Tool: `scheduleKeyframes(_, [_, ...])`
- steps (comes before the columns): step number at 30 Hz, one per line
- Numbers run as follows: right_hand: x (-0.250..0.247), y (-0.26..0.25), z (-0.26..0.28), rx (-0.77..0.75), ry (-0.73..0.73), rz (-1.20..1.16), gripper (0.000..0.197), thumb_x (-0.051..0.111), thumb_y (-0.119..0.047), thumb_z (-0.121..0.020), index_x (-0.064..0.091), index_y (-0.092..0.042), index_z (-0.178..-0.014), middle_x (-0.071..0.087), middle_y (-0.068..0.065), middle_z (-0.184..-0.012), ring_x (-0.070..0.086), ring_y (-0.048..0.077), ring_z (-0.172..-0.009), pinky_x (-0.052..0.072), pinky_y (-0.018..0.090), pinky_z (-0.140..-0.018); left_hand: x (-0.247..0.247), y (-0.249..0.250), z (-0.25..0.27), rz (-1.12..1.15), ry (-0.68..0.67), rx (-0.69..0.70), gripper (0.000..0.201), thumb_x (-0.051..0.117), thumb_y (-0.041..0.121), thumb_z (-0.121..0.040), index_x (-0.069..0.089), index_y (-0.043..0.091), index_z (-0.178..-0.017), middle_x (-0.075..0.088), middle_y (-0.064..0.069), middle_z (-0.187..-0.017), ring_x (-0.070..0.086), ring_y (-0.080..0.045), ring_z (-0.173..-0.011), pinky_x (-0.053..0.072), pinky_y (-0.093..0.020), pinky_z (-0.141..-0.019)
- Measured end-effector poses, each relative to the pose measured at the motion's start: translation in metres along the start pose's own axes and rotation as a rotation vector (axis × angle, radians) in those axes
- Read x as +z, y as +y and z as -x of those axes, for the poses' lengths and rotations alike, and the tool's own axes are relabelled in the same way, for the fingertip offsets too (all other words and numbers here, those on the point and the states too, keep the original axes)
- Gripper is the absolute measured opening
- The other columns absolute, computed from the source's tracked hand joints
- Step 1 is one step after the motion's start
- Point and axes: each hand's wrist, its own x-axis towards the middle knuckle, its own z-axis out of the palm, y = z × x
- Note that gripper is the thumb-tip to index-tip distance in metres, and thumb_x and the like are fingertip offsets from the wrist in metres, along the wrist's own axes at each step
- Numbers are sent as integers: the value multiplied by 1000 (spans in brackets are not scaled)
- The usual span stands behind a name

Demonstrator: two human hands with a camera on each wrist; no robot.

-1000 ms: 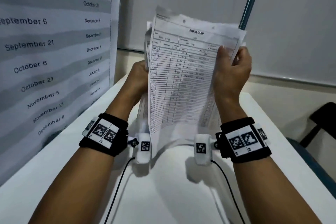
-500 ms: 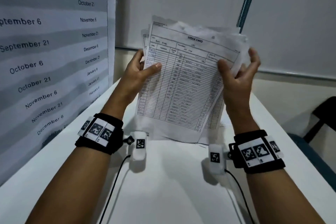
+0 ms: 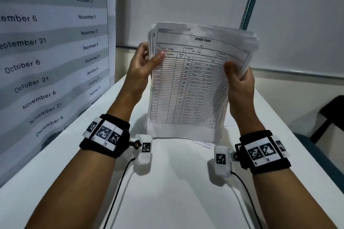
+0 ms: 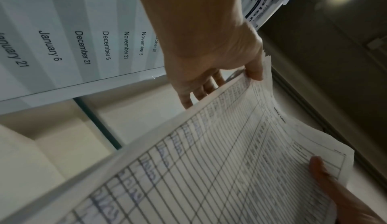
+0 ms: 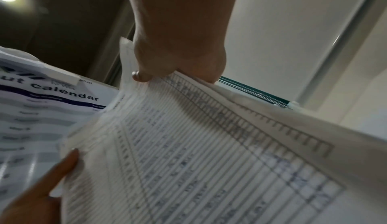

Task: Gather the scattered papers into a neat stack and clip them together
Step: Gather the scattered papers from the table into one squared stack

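Observation:
A stack of printed stock-card sheets (image 3: 188, 87) stands upright above the white table (image 3: 167, 191), its bottom edge close to the tabletop. My left hand (image 3: 143, 65) pinches the stack's upper left edge, thumb on the front sheet and fingers behind. My right hand (image 3: 240, 80) grips the upper right edge, thumb in front. In the left wrist view the left hand (image 4: 217, 71) holds the papers (image 4: 209, 161) at their edge. The right wrist view shows the right hand (image 5: 178, 61) clamped on the sheets (image 5: 199, 153). No clip is in sight.
A large calendar poster (image 3: 46, 61) covers the wall on the left. One loose sheet (image 3: 202, 144) lies on the table under the stack. A dark chair (image 3: 331, 115) stands past the table's right edge. A teal cord (image 3: 249, 0) hangs behind.
The sheets, fanned and skewed a second ago, now sit closer together and more upright. Both hands have shifted their hold to the upper side edges.

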Motion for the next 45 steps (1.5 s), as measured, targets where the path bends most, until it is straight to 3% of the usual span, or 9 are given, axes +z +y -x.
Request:
scheduleKeyframes(6, [-7, 19, 3, 75, -41, 14, 43, 66, -45, -84, 60, -16, -115, 72, -6, -104, 71, 3, -94, 55, 19, -79, 15, -7, 7, 7, 60, -48, 10, 62, 29, -99, 66, 25, -107, 76, 2, -107, 72, -18, -106, 57, -36, -97])
scheduleKeyframes(10, [18, 21, 14, -54, -144, 238, 22, 58, -31, -100, 45, -27, -117, 57, -22, -102, 57, -23, -85, 45, 3, -75, 31, -7, 7, -67, 177, 11, 16, 64, 32, -98, 63, 26, -112, 74, 8, -104, 73, -10, -98, 61, -31, -89])
scheduleKeyframes(16, [4, 24, 2, 123, -143, 30, 48, 80, -37, -82, 62, -13, -120, 75, 2, -110, 72, 18, -103, 57, 40, -92, -3, -11, 4, 16, 145, -106, 53, 78, 36, -87, 59, 15, -132, 70, -6, -129, 67, -22, -120, 52, -47, -106])
scheduleKeyframes(23, [8, 13, -2, 53, -203, 121, 26, 69, -24, -94, 69, -6, -113, 75, 6, -106, 70, 22, -102, 59, 31, -87, -12, -1, 0, -112, 71, 36, 32, 75, 21, -90, 70, 5, -118, 77, -7, -112, 74, -23, -105, 57, -40, -96])
scheduleKeyframes(28, [-10, 40, 1, 294, -411, 188, 48, 64, -58, -79, 72, -19, -107, 78, -4, -104, 71, 17, -105, 53, 30, -91, -26, -13, 0, -263, 146, -21, 37, 82, 33, -83, 76, 7, -108, 78, -5, -100, 77, -20, -91, 62, -46, -88])
scheduleKeyframes(31, [-26, 59, -11, 463, -570, 467, 73, 48, -77, -78, 71, -20, -118, 74, -5, -118, 63, 16, -118, 42, 37, -106, -47, 7, -7, -280, 296, 75, 19, 81, 31, -84, 77, 17, -97, 77, 11, -84, 74, -6, -77, 63, -32, -76])
scheduleKeyframes(34, [-34, 77, -21, 430, -822, 1055, 64, 46, -62, -94, 66, -11, -126, 66, 6, -131, 59, 26, -123, 42, 42, -109, -69, 30, -10, -241, 408, 174, 11, 81, 35, -84, 75, 28, -90, 75, 26, -78, 72, 4, -80, 59, -23, -74])
scheduleKeyframes(40, [-23, 78, -3, 328, -1212, 1649, 52, 58, -54, -94, 49, -34, -141, 59, -2, -139, 57, 22, -121, 45, 34, -104, -90, 43, -8, -183, 502, 297, 30, 80, 32, -85, 75, 14, -108, 78, -2, -104, 74, -13, -101, 60, -31, -89])
scheduleKeyframes(45, [-12, 60, 8, 402, -1268, 1504, 30, 59, -51, -95, 68, -30, -115, 79, -7, -86, 73, 9, -78, 54, 32, -91, -95, 45, -7, -170, 496, 304, 36, 78, 26, -88, 73, 4, -115, 76, -7, -109, 73, -13, -105, 59, -30, -92])
